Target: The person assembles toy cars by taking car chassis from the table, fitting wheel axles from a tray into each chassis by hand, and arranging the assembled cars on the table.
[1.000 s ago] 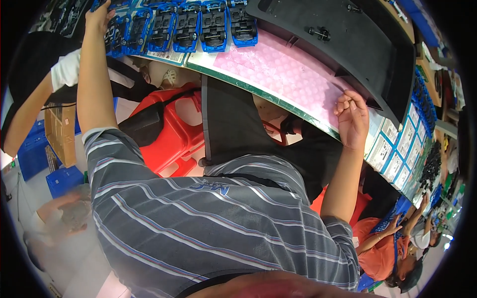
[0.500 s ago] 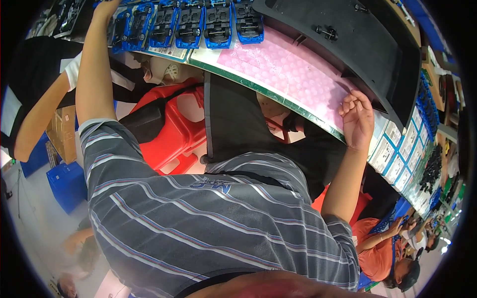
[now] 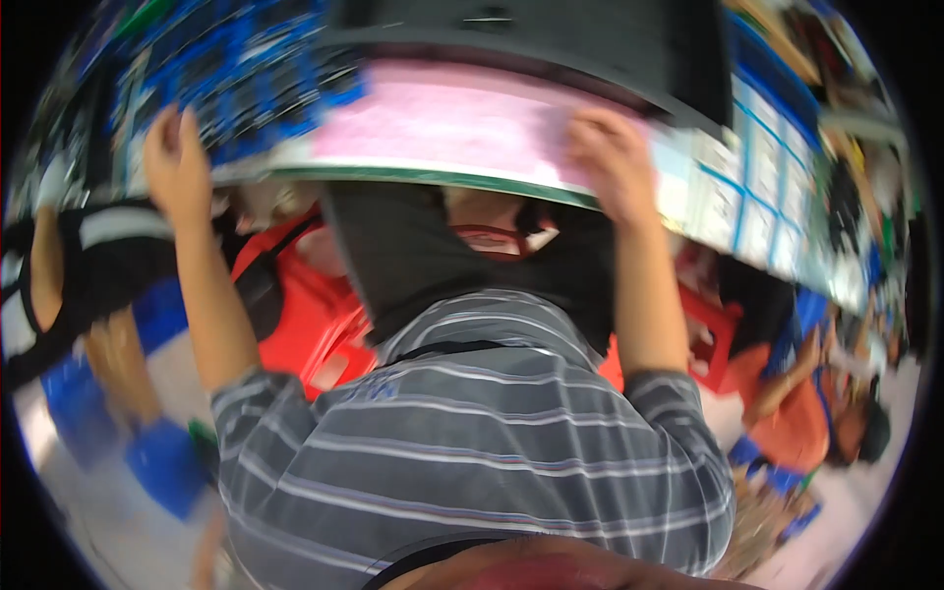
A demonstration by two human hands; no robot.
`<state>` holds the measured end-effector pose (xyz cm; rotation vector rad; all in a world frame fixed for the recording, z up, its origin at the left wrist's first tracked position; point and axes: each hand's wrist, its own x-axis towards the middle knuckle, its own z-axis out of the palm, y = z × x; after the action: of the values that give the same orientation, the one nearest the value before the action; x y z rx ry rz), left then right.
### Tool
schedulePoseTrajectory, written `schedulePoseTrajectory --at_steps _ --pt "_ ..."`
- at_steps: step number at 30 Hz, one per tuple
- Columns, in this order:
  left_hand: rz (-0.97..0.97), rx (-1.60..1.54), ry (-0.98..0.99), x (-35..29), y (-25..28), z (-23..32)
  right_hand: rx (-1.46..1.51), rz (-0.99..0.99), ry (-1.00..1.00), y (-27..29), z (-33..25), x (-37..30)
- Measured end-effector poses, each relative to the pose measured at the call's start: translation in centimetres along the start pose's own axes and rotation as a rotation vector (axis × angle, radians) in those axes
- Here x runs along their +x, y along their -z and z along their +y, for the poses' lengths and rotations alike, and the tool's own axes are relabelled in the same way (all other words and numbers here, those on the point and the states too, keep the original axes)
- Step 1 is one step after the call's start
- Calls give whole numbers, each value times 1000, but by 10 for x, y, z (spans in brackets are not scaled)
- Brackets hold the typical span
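My left hand (image 3: 179,167) is raised at the front edge of the bench, just left of the rows of blue toy cars (image 3: 246,93). Its fingers are bent with a dark gap beside the thumb. Motion smears them, and whether they hold anything cannot be made out. Over the right end of the pink bubble-wrap sheet (image 3: 433,118) hovers my right hand (image 3: 615,162). Its fingers are loosely curled and apart, and nothing shows in them. Behind the sheet lies a large black plastic tray (image 3: 551,34), its front wall just beyond my right hand.
The bench's green front edge (image 3: 433,177) runs before my lap. White sheets with blue strips (image 3: 752,167) cover the bench to the right. Red plastic chairs (image 3: 305,305) stand below. A blue box (image 3: 167,467) is on the floor at left; a person in orange (image 3: 792,423) sits at right.
My head has turned, so the bench and tray sit further left in view. My left hand has come back from the far left cars toward the bench's front edge. My right hand remains near the sheet.
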<state>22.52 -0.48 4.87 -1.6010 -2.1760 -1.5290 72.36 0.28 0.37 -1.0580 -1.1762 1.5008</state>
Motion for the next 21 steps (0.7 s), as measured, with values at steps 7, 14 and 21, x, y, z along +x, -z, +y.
schedulePoseTrajectory --at_steps 7,14,21 --pt "-231 -250 106 -145 -44 51 -202 -42 274 1 -7 -27" --pt "-281 -35 -143 -161 -78 103 -835 591 405 152 -30 -58" --pt "-334 49 -276 -166 -85 119 -1078 849 181 272 -64 -69"
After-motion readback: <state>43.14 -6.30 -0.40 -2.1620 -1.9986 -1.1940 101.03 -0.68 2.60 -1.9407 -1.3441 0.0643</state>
